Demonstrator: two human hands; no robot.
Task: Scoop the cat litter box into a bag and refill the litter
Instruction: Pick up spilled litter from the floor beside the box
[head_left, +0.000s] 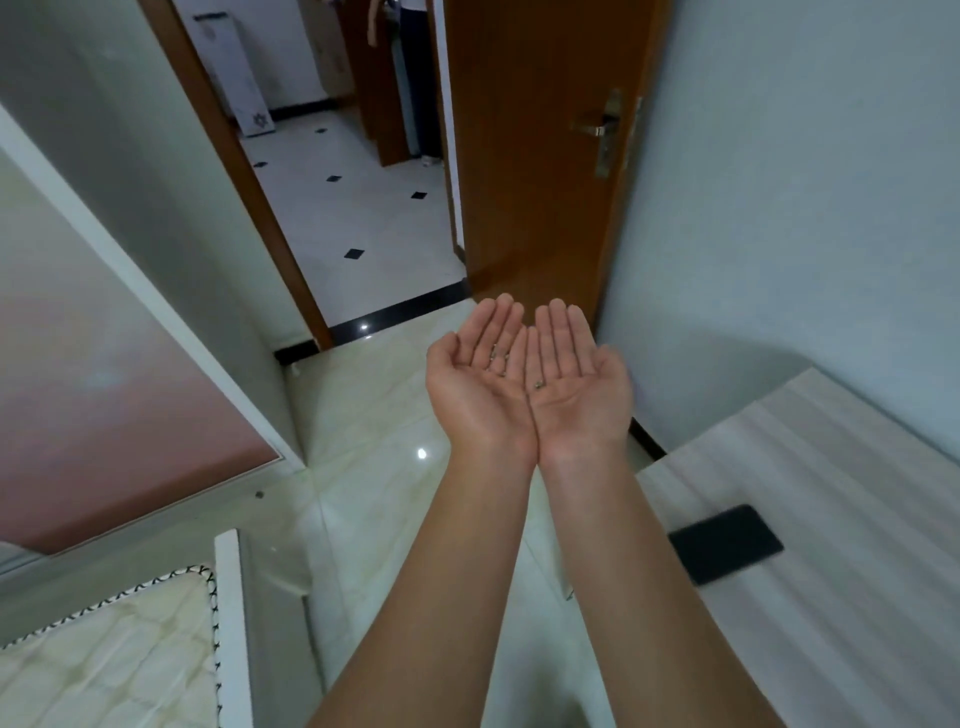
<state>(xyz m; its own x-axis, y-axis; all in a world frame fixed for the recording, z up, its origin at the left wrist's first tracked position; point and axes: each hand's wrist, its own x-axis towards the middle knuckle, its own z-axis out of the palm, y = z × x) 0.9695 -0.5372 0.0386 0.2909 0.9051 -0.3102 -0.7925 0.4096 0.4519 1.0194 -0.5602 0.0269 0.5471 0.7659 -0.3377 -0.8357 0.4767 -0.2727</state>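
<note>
Two forearms reach forward to two hands held side by side, palms up and flat: the left hand (480, 374) and the right hand (574, 376) touch along their inner edges, fingers spread, gripping nothing. A few small dark specks sit on the palms; what they are I cannot tell. Right of and below the hands lies one black phone (725, 543) on one pale table (831, 519); left and below, one mattress corner (119, 649). Beyond the fingertips stands one open wooden door (540, 156). No litter box, scoop or bag is in view, so the likely snag is heading off without them, or tipping the specks onto the floor.
</note>
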